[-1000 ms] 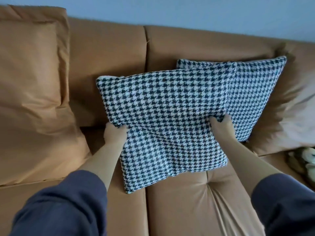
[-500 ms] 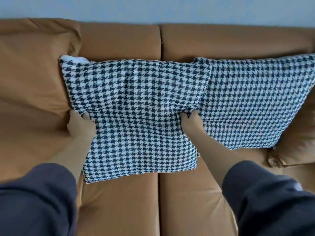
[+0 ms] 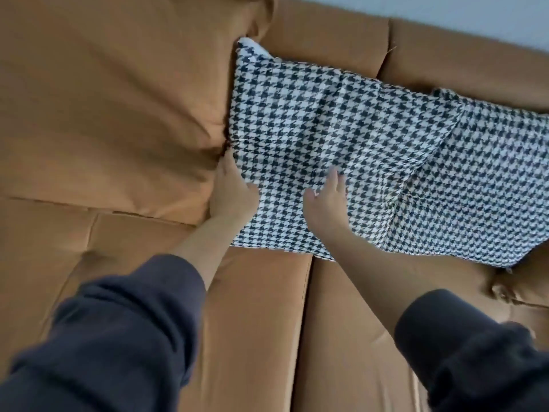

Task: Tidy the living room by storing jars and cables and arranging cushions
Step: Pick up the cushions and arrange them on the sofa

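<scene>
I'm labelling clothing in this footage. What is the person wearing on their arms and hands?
Dark navy sleeves of soft fabric, the left sleeve and right sleeve, bunch up and end partway along the forearms. The left hand and right hand are bare: no gloves, rings or watch show.

Home living room: cushioned sofa (image 3: 341, 322)
</scene>
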A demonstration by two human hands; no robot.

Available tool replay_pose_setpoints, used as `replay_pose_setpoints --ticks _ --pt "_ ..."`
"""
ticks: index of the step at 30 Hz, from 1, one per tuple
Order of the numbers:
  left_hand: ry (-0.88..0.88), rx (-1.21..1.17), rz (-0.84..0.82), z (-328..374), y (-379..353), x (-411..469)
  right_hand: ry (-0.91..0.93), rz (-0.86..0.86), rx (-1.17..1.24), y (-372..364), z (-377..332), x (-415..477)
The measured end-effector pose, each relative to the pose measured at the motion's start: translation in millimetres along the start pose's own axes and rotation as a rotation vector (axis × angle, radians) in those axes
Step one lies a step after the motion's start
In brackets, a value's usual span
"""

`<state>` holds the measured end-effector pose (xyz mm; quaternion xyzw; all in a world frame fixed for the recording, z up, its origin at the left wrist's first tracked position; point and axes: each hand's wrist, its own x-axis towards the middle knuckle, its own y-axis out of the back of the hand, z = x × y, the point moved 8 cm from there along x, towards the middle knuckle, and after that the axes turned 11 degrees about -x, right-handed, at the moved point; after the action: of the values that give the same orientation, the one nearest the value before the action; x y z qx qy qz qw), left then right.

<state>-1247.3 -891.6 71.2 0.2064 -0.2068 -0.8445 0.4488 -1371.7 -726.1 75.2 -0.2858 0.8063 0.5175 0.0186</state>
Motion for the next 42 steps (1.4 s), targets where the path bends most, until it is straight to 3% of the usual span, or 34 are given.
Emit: replay_pose_setpoints --ticks 4,15,22,26,32,38,42 --pt "0.126 0.051 0.002 -45 42 -47 0.288 -0.115 -0.275 -44 -64 -47" --pt "0.517 0.131 0.105 -225 169 -230 0.841 -0.358 -0.927 -209 -113 -222" --pt "0.691 0.182 0.252 -312 294 -345 1.189 -0.485 -1.067 -309 -176 -382" --pt "0.879 0.053 0.336 -383 369 -411 1.347 -0.524 -1.039 -359 -228 -484" --pt "1.03 -0.117 0.299 -467 458 -490 1.462 -0.622 -1.166 -446 -284 -598" --pt "1.252 -0.286 0.433 -565 539 -595 1.532 -0.765 -1.24 -539 -327 -708" --pt "1.252 -0.404 0.502 -606 587 -633 1.664 -0.773 -1.312 -598 -362 -765"
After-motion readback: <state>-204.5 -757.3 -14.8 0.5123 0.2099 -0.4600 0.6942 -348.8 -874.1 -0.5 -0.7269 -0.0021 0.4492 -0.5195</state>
